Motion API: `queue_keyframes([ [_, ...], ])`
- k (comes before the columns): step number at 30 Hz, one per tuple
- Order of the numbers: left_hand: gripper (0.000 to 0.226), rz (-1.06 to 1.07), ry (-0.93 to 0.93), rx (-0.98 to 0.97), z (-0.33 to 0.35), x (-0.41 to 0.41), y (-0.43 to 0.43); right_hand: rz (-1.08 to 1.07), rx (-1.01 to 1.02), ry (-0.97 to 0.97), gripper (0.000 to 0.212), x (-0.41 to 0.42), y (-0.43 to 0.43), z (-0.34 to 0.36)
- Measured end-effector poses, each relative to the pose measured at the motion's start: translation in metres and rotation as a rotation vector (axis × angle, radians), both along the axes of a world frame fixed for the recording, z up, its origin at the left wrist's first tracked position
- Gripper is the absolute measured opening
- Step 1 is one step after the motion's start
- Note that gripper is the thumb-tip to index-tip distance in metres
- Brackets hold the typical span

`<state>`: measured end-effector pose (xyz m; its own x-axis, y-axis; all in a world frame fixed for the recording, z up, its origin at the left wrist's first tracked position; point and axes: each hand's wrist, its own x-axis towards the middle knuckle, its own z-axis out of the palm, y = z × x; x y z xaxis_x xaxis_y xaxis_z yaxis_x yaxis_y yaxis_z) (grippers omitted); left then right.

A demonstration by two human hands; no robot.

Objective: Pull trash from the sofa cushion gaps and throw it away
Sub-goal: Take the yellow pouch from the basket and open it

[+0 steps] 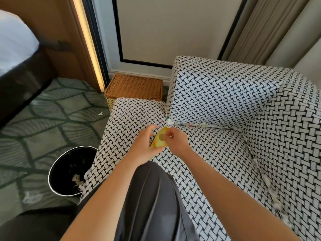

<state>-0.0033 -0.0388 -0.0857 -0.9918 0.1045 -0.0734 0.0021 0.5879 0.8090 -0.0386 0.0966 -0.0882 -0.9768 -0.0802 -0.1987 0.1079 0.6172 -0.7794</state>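
Currently: yellow wrapper (160,140), well right of bin (50,176); left hand (145,146) curled round it, right hand (176,140) pinching its edge. Risk: a fumbled hand-over could drop it short of bin.

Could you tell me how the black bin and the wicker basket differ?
The black bin is round, shiny and open, with scraps inside; the wicker basket is boxy, woven and closed on top. The bin stands near the sofa's front corner, the basket by the wall. Both sit on the floor.
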Motion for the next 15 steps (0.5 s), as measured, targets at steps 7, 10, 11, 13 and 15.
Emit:
queue_keyframes([
  [7, 0.124, -0.134, -0.141, 0.012, -0.029, -0.023, -0.012, 0.134, 0.022, 0.041, 0.011, -0.032, -0.004, -0.004],
  [10, 0.130, -0.172, -0.079, -0.039, -0.036, -0.026, -0.012, 0.324, 0.004, -0.006, 0.021, -0.041, 0.000, -0.001],
  [11, 0.130, -0.166, -0.054, -0.051, -0.037, -0.027, -0.013, 0.375, 0.002, -0.017, 0.020, -0.043, 0.000, -0.002],
  [13, 0.129, -0.135, -0.010, -0.066, -0.042, -0.029, -0.015, 0.422, -0.008, -0.037, 0.017, -0.050, 0.000, -0.005],
  [15, 0.125, -0.084, -0.006, -0.032, -0.044, -0.030, -0.017, 0.450, -0.019, -0.054, 0.014, -0.056, -0.002, -0.007],
])
